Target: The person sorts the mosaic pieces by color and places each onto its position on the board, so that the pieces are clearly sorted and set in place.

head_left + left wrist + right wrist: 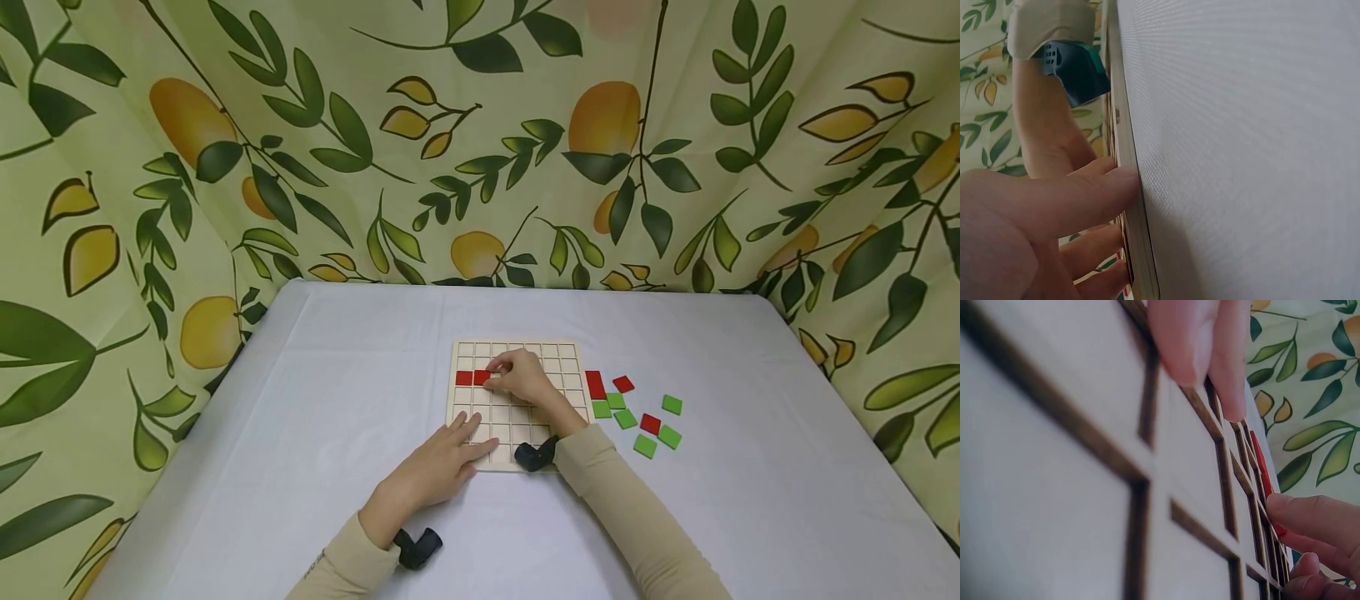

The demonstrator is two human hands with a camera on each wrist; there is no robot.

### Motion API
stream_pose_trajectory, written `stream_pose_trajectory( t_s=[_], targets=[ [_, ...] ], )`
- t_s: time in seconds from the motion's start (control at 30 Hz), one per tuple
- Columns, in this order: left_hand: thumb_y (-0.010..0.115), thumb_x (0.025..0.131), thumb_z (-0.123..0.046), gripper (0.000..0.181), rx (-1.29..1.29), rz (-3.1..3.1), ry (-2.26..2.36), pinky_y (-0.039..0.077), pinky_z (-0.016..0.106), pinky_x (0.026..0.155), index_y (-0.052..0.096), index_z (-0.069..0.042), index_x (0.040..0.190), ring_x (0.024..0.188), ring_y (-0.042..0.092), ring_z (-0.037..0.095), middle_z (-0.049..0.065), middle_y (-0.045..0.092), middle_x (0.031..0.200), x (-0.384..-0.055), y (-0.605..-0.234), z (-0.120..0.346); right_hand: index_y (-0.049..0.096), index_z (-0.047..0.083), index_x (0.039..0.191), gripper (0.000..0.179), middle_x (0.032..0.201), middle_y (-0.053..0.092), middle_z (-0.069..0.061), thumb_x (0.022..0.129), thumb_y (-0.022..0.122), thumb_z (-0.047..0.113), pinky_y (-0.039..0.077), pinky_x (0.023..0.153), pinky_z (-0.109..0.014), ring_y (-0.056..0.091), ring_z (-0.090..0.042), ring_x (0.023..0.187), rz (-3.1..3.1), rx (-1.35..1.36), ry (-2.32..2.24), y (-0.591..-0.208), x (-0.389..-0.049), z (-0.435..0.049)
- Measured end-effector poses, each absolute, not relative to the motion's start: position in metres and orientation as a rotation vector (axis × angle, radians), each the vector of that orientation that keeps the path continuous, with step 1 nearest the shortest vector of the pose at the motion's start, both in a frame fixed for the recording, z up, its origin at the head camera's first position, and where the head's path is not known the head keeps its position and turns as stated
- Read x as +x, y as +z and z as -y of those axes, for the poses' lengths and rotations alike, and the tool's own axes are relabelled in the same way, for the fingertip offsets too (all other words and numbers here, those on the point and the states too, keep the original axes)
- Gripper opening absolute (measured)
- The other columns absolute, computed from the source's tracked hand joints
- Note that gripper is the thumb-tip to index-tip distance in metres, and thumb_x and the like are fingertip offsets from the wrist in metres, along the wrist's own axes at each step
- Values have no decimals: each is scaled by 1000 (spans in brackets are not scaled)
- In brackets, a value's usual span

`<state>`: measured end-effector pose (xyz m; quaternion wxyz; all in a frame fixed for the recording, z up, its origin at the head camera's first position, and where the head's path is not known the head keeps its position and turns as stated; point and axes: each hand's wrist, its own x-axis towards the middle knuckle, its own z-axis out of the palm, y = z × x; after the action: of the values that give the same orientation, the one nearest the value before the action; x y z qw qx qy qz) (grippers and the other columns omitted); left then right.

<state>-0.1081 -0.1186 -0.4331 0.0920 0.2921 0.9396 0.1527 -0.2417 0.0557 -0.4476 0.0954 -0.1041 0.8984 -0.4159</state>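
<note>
A pale square grid board (502, 414) lies on the white-covered table. Two red square tiles lie in one row at its left side: one in the leftmost column (464, 378), the other red tile (482, 377) just right of it. My right hand (521, 379) reaches over the board, thumb and finger at the second tile's right edge, pinching it. In the right wrist view, a fingertip (1279, 505) touches the red strip of tile (1262, 464). My left hand (442, 460) rests on the board's front left with fingers spread; its thumb (1104, 190) lies at the board's edge.
Right of the board lie several loose green tiles (645, 446) and red tiles (650, 424), with a longer red piece (595, 385) by its right edge. Dark wrist devices (418, 548) sit at both cuffs. A fruit-patterned curtain (480, 167) surrounds the table.
</note>
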Motion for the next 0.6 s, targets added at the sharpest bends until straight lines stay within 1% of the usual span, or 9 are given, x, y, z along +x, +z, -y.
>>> stream_pose_trajectory(
  t_s=[0.33,0.6],
  targets=[
    [56,96,-15,43,867,-2783,456,37,54,115,53,-20,139,144,34,42,19,38,154,-108,-431,118,75,5,98,25,66,48,0,75,82,14,33,56,-21,42,-14,64,-2636,-284,-1254,-451,-244,-59],
    [56,96,-14,44,866,-2784,451,37,54,115,53,-20,139,144,34,42,19,38,154,-108,-432,118,75,4,97,23,68,51,-1,77,80,14,33,54,-20,44,-13,65,-2629,-338,-1286,-449,-242,-64]
  ],
)
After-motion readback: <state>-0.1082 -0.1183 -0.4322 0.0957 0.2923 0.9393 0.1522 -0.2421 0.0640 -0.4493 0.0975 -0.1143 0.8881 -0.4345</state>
